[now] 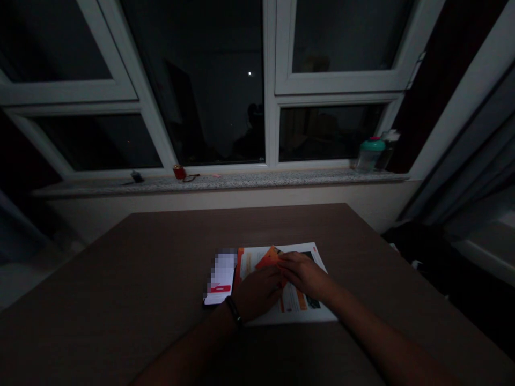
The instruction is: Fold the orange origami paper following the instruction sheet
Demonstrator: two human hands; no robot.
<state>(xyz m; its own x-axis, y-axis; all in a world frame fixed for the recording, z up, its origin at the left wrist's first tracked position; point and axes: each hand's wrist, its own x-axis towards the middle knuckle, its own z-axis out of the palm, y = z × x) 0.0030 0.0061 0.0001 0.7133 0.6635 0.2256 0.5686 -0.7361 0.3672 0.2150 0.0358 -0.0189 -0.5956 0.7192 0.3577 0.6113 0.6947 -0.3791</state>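
A folded piece of orange paper (268, 258) lies over a printed magazine page or booklet (293, 298) on the brown table. My left hand (259, 292), with a dark band on its wrist, is on the near left side of the paper, its fingers bent onto it. From the right, my right hand (303, 272) holds the paper's right part, fingers together and pressed down. The two hands meet at the fingertips and cover much of the paper. Just left of the page, a phone (220, 279) with a lit screen lies close to my left wrist.
The brown table (169, 252) stands against the wall below a window. On the stone sill (249, 180) are a small red jar (179, 171), a small dark object (137, 176) and a bottle with a teal lid (370, 154). Curtains hang at both sides. The room is dim.
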